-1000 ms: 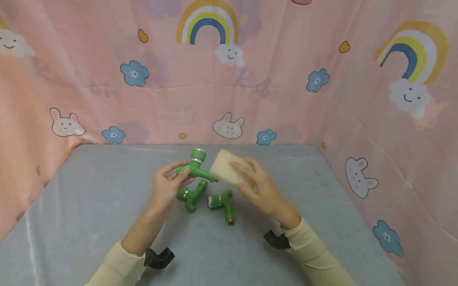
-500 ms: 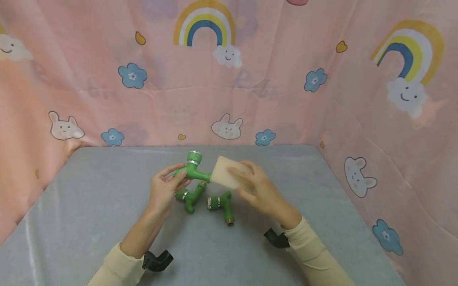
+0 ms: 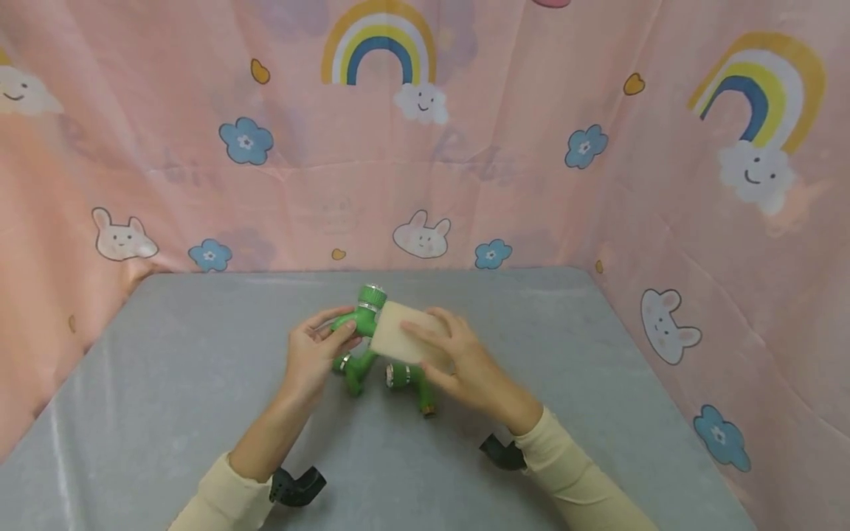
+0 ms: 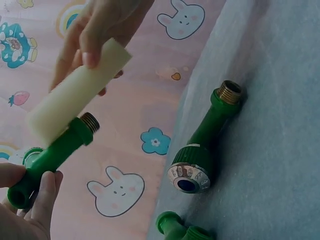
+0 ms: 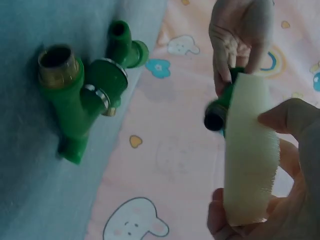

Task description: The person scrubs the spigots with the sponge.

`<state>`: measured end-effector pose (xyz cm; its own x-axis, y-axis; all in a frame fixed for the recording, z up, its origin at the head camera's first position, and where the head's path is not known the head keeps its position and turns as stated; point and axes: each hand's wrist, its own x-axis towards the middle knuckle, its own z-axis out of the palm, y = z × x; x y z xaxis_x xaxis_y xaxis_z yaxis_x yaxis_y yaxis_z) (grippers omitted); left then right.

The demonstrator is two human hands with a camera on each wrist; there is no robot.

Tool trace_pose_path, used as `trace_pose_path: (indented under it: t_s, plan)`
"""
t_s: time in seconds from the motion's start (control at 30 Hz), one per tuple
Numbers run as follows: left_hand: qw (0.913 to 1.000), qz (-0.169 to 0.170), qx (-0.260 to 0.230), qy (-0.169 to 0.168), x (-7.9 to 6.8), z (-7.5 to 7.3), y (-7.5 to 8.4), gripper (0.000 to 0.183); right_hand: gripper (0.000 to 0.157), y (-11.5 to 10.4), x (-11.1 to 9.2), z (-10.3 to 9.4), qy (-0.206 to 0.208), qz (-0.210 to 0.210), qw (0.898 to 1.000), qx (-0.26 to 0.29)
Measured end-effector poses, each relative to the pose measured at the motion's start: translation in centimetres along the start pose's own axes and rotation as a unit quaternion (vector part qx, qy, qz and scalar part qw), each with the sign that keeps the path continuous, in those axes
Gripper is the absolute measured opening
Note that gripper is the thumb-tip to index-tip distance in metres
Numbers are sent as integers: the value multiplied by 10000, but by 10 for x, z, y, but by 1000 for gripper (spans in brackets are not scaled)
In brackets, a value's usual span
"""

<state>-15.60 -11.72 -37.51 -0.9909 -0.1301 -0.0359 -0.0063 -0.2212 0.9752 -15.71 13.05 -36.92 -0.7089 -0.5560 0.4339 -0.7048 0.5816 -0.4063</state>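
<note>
My left hand (image 3: 308,361) pinches a green tap (image 3: 362,320) by one end above the table, its ribbed knob with a silver band pointing up. A cream sponge (image 3: 403,335) is gripped between the thumb and fingers of my right hand (image 3: 471,365). In the head view the sponge covers the tap's threaded end. In the left wrist view the sponge (image 4: 75,95) lies along the side of the tap (image 4: 57,150), with the brass thread showing past it. The right wrist view shows the sponge (image 5: 250,150) edge-on, overlapping part of the held tap.
Below the hands, two more green taps lie on the grey table (image 3: 166,383): one at the left (image 3: 358,372), another tap (image 3: 415,377) to its right, partly behind the sponge. Black curved wrist mounts (image 3: 296,487) hang at both sleeves. Pink patterned curtain (image 3: 518,199) encloses the back and sides.
The right hand has brought the sponge left and a little down, from the tap's threaded tip to beside its body. The left hand keeps hold of the tap, which has shifted slightly.
</note>
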Motion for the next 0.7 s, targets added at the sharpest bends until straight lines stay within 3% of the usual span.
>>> trace_pose_path:
  t_s: [0.17, 0.37, 0.5, 0.7]
  plan:
    - [9998, 40, 220, 11, 0, -2, 2, 35, 56, 5, -4, -10, -128, 186, 9996, 183]
    - [9989, 67, 465, -37, 0, -1, 3, 36, 55, 6, -1, -16, 282, 34, 9985, 458]
    - [9960, 68, 851, -275, -3, 4, 0, 32, 55, 5, 1, -11, 657, -243, 9968, 384]
    - [9871, 552, 1331, -699, -8, 12, -6, 26, 57, 4, 3, 0, 776, -546, 9954, -96]
